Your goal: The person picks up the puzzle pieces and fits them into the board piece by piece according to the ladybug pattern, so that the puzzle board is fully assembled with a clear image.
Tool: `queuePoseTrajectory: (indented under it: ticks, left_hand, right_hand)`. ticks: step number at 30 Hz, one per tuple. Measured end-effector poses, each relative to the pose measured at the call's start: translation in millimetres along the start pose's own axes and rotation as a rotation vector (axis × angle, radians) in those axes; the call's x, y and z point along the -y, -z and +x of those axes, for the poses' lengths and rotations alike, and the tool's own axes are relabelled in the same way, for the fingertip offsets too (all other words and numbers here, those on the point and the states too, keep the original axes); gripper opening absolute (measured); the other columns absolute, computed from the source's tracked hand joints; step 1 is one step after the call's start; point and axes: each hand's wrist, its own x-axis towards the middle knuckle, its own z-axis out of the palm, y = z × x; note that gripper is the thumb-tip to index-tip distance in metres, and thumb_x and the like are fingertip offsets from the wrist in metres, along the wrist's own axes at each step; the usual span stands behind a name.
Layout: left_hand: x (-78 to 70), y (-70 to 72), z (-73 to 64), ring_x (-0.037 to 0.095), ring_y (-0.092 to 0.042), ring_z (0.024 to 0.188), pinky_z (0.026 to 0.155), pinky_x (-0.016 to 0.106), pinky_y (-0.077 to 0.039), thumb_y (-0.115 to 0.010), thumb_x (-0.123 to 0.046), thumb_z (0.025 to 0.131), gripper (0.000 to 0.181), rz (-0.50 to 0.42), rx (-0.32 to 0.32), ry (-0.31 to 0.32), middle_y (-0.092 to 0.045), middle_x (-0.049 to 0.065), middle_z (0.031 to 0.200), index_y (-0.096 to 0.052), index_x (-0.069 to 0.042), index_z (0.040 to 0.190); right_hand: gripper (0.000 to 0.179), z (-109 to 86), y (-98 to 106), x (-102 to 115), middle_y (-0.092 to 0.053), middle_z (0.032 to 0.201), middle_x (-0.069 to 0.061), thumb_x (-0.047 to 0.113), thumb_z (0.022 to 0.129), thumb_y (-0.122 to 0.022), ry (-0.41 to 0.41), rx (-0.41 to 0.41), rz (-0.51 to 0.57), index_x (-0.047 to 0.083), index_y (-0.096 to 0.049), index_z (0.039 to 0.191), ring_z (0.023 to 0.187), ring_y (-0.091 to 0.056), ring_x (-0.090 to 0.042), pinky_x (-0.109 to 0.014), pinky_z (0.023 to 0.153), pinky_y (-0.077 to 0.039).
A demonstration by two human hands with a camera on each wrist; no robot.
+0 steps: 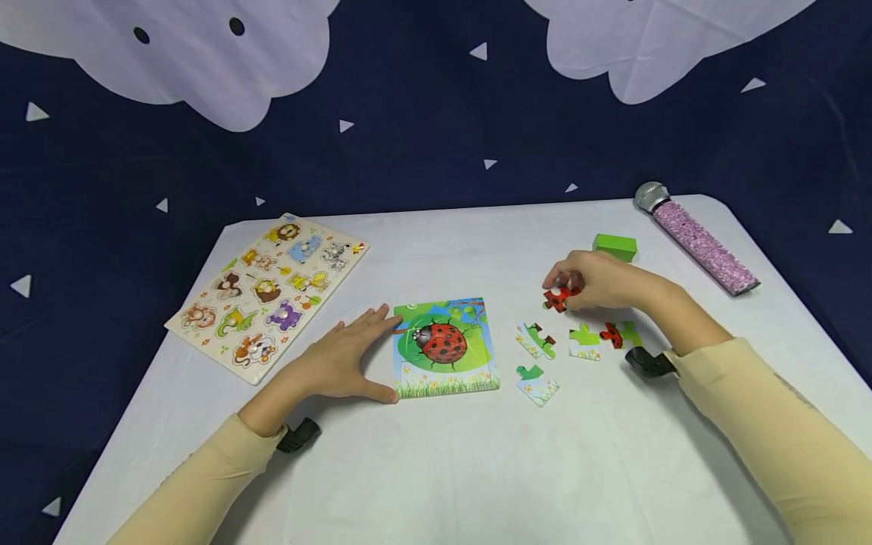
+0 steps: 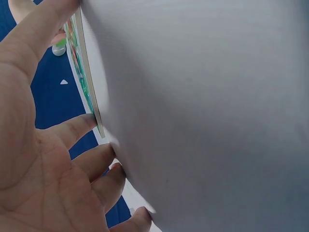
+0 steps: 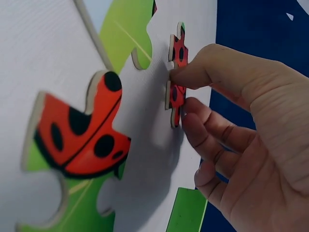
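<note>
A square ladybug puzzle board (image 1: 443,382) lies on the white table. My left hand (image 1: 344,356) spreads along its left side, with the index fingertip and thumb tip at its edge. In the left wrist view, the extended fingers (image 2: 72,129) reach the board's rim. To the right of the board, my right hand (image 1: 602,280) pinches a red, black-spotted puzzle piece (image 1: 559,297) between thumb and fingers. The right wrist view has that puzzle piece (image 3: 177,53) tilted on edge close to the cloth. Near this hand lies another red-and-green puzzle piece (image 3: 79,140).
Loose green-and-white puzzle pieces (image 1: 538,390) lie between the board and my right forearm. Behind my right hand sits a green block (image 1: 615,247). A pink glittery microphone (image 1: 705,246) rests at the far right. At the left lies an animal peg puzzle (image 1: 272,291).
</note>
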Motion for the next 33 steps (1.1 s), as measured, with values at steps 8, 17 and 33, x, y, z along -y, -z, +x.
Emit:
queuePoseTrajectory:
  ticks: [8,17,33]
  left_hand:
    - [0.8,-0.4,0.7,0.038,-0.015,0.168,0.133,0.071,-0.015,-0.091,-0.064,0.075,0.125,0.002,-0.002,-0.001,-0.015,0.011,0.182,-0.027,-0.019,0.172]
    - [0.2,-0.3,-0.5,0.039,-0.015,0.168,0.133,0.071,-0.015,-0.091,-0.063,0.075,0.125,0.003,0.000,-0.001,-0.015,0.011,0.182,-0.027,-0.019,0.172]
    - [0.9,-1.5,0.0,0.039,-0.017,0.168,0.132,0.071,-0.016,-0.091,-0.064,0.075,0.125,0.012,-0.004,0.004,-0.015,0.011,0.182,-0.027,-0.019,0.172]
  right_hand:
    - [0.037,9.1,-2.5,-0.4,-0.069,0.106,-0.006,-0.003,0.085,-0.077,0.017,0.004,0.031,0.016,-0.081,0.117,0.096,-0.061,-0.020,-0.038,0.086,-0.052]
    - [0.035,4.6,-4.5,4.9,-0.071,0.103,-0.009,0.012,0.095,-0.079,-0.002,-0.066,0.050,0.008,-0.074,0.129,0.091,-0.060,-0.021,-0.034,0.080,-0.050]
    - [0.064,-7.6,-9.8,6.1,-0.067,0.100,-0.009,0.044,0.087,-0.089,-0.212,-0.058,0.044,0.007,-0.068,0.135,0.085,-0.056,-0.021,-0.033,0.074,-0.045]
